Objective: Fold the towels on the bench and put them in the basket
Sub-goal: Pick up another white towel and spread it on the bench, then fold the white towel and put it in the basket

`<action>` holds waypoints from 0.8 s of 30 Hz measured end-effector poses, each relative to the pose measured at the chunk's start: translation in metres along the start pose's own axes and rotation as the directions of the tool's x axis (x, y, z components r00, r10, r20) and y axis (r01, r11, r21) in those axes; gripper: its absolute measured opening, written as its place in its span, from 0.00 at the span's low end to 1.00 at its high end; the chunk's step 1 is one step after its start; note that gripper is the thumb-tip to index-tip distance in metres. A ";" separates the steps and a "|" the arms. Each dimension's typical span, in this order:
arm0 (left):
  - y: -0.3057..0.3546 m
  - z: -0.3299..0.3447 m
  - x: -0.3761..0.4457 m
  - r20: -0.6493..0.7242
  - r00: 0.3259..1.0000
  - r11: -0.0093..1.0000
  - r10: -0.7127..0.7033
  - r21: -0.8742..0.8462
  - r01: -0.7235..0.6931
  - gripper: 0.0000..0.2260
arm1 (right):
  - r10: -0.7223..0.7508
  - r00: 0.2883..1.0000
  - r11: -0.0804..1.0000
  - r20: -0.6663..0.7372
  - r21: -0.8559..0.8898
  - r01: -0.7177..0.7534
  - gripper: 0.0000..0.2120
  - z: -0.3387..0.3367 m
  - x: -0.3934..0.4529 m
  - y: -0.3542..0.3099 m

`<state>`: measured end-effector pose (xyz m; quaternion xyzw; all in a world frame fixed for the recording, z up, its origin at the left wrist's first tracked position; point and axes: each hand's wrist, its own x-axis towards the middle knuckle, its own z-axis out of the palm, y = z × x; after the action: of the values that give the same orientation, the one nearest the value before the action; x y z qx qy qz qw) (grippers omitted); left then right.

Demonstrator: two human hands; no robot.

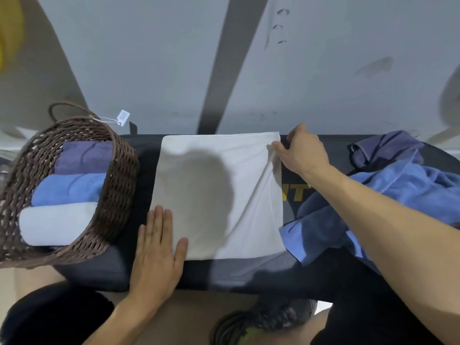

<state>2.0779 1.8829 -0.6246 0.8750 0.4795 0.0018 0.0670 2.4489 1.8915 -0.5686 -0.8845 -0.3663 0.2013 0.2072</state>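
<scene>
A white towel (216, 195) lies spread flat across the black bench (144, 275). My left hand (156, 252) presses flat, fingers apart, on the towel's near left corner. My right hand (303, 150) pinches the towel's far right edge, which is lifted slightly into a crease. On the bench's left end stands a brown wicker basket (119, 175), holding three rolled towels: a dark purple one (84, 158), a blue one (67, 189) and a white one (57, 224). To the right lie a loose blue towel (323, 227) and a purple towel (383, 148) in a heap.
A paper tag (123, 117) hangs from the basket's handle. Behind the bench is a grey floor with a dark stripe (229, 70). My knees and a shoe (261, 324) are below the bench's near edge.
</scene>
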 end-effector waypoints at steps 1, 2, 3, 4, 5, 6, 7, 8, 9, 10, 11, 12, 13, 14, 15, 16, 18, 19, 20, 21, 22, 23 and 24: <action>0.001 0.000 0.001 -0.004 1.000 1.000 -0.010 0.005 0.010 0.34 | -0.006 0.998 0.999 0.057 -0.049 0.009 0.17 -0.004 -0.009 -0.001; 0.003 0.000 0.002 -0.010 1.000 1.000 -0.020 0.009 0.021 0.33 | 0.017 0.988 0.996 0.154 -0.091 -0.003 0.16 -0.008 -0.021 -0.004; 0.004 0.001 0.002 -0.015 0.999 0.999 -0.030 0.014 0.030 0.33 | 0.058 0.958 0.991 0.279 -0.135 -0.020 0.16 -0.012 -0.035 -0.009; 0.006 0.002 0.002 -0.023 0.999 0.999 -0.038 0.017 0.039 0.32 | 0.108 0.909 0.982 0.402 -0.187 -0.034 0.18 -0.016 -0.050 -0.015; 0.008 0.002 0.002 -0.034 0.998 0.999 -0.047 0.019 0.048 0.32 | 0.150 0.851 0.967 0.503 -0.253 -0.020 0.19 -0.017 -0.065 -0.020; 0.009 0.003 0.002 -0.043 0.997 0.998 -0.057 0.022 0.058 0.32 | 0.159 0.801 0.947 0.577 -0.319 0.042 0.19 -0.017 -0.078 -0.025; 0.009 0.004 0.001 -0.046 0.997 0.997 -0.066 0.026 0.068 0.32 | 0.136 0.770 0.919 0.623 -0.369 0.136 0.18 -0.016 -0.090 -0.028; 0.010 0.005 0.000 -0.047 0.996 0.997 -0.072 0.026 0.073 0.32 | 0.114 0.751 0.898 0.650 -0.392 0.202 0.16 -0.014 -0.102 -0.031; 0.010 0.005 0.000 -0.052 0.996 0.997 -0.075 0.021 0.076 0.32 | 0.095 0.746 0.889 0.659 -0.393 0.234 0.15 -0.012 -0.113 -0.032; 0.010 0.005 0.001 -0.055 0.996 0.997 -0.076 0.012 0.077 0.32 | 0.096 0.753 0.895 0.651 -0.387 0.221 0.13 -0.009 -0.121 -0.031; 0.010 0.006 0.001 -0.052 0.996 0.997 -0.074 0.002 0.075 0.32 | 0.111 0.767 0.909 0.632 -0.377 0.179 0.12 -0.007 -0.130 -0.027; 0.009 0.006 0.001 -0.047 0.996 0.997 -0.072 -0.006 0.072 0.32 | 0.132 0.789 0.923 0.600 -0.365 0.123 0.13 -0.006 -0.138 -0.022; 0.009 0.006 0.001 -0.046 0.996 0.997 -0.071 -0.011 0.070 0.32 | 0.152 0.809 0.934 0.568 -0.351 0.071 0.13 -0.003 -0.144 -0.015; 0.008 0.007 0.000 -0.046 0.996 0.998 -0.070 -0.011 0.069 0.32 | 0.167 0.825 0.943 0.540 -0.332 0.027 0.12 0.000 -0.149 -0.008; 0.008 0.007 0.000 -0.045 0.997 0.998 -0.067 -0.009 0.066 0.32 | 0.179 0.836 0.951 0.518 -0.308 -0.013 0.11 0.003 -0.153 -0.001; 0.008 0.007 0.000 -0.046 0.997 0.998 -0.062 -0.009 0.062 0.32 | 0.186 0.847 0.959 0.499 -0.281 -0.044 0.11 0.005 -0.157 0.005; 0.006 0.006 0.000 -0.052 0.997 0.998 -0.057 -0.022 0.056 0.32 | 0.181 0.864 0.969 0.470 -0.234 -0.076 0.11 0.005 -0.165 0.014; 0.005 0.007 0.000 -0.049 0.997 0.998 -0.053 -0.030 0.051 0.31 | 0.183 0.871 0.974 0.455 -0.206 -0.097 0.11 0.005 -0.169 0.019; 0.003 0.007 -0.001 -0.050 0.998 0.998 -0.048 -0.038 0.046 0.30 | 0.196 0.880 0.975 0.434 -0.178 -0.130 0.12 0.005 -0.175 0.024; 0.002 0.006 -0.002 -0.054 0.998 0.998 -0.042 -0.050 0.040 0.29 | 0.218 0.887 0.974 0.408 -0.151 -0.170 0.13 0.005 -0.180 0.028; 0.001 0.004 -0.002 -0.057 0.998 0.997 -0.033 -0.070 0.029 0.29 | 0.243 0.892 0.970 0.380 -0.119 -0.214 0.13 0.006 -0.185 0.032; -0.001 0.002 -0.003 -0.059 0.998 0.995 -0.022 -0.098 0.016 0.29 | 0.269 0.897 0.963 0.351 -0.082 -0.257 0.13 0.008 -0.190 0.035; -0.001 0.000 -0.003 -0.064 0.998 0.991 -0.015 -0.136 0.006 0.30 | 0.291 0.901 0.955 0.322 -0.043 -0.293 0.13 0.010 -0.195 0.037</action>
<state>2.0752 1.8809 -0.6245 0.8654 0.4847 0.0625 0.1106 2.3379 1.7272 -0.5562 -0.8833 -0.2582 0.3742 0.1143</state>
